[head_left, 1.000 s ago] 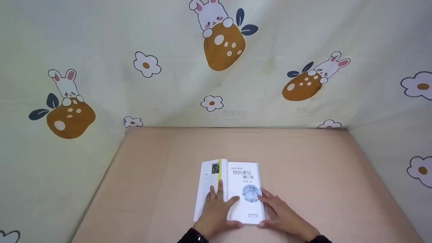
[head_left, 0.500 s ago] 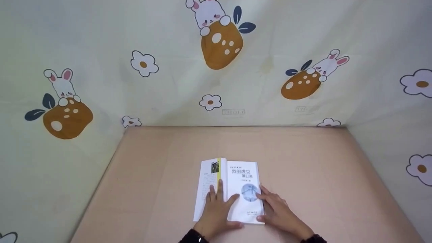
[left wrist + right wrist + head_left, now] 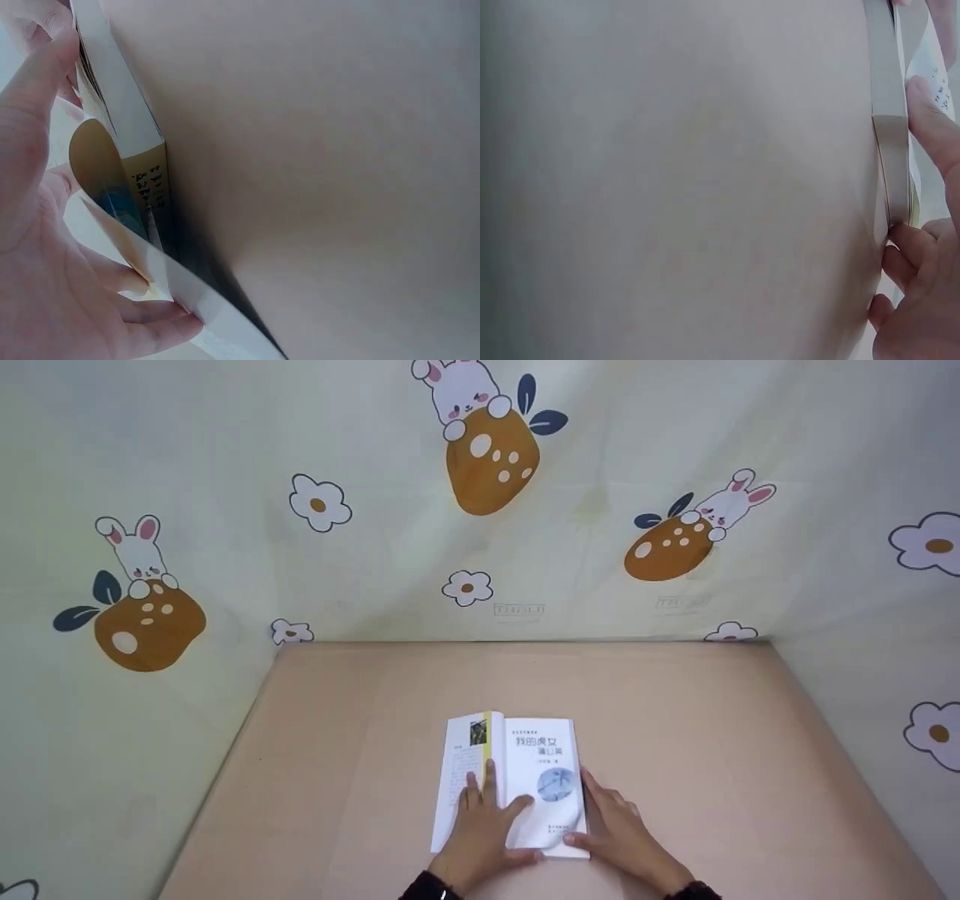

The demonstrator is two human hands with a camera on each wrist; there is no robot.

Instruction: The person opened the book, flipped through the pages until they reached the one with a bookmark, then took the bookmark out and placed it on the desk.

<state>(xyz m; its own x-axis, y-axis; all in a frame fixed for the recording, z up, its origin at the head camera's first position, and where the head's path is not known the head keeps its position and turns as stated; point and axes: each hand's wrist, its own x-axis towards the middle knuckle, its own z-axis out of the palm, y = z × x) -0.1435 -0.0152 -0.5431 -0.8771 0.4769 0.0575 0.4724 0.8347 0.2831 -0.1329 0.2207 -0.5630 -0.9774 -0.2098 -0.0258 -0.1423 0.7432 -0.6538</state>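
Observation:
An open paperback book lies on the tan tabletop, its white title page facing up at the right and the cover flap, with a small photo and yellow strip, at the left. My left hand presses across the flap and gutter with spread fingers, its thumb on the page. At the book's right edge, my right hand has its thumb on the lower page corner and its fingers along the side. The page bulges near this thumb. In the left wrist view, the cover flap curves up from the thick page block.
A tan tabletop extends around the book. Pale cloth walls with printed rabbits, orange fruits and flowers enclose it at the back and both sides.
My right thumb has slid left and up onto the lower page corner, and the right fingers have moved off the printed circle to the edge. The page now bulges. My left hand stays put.

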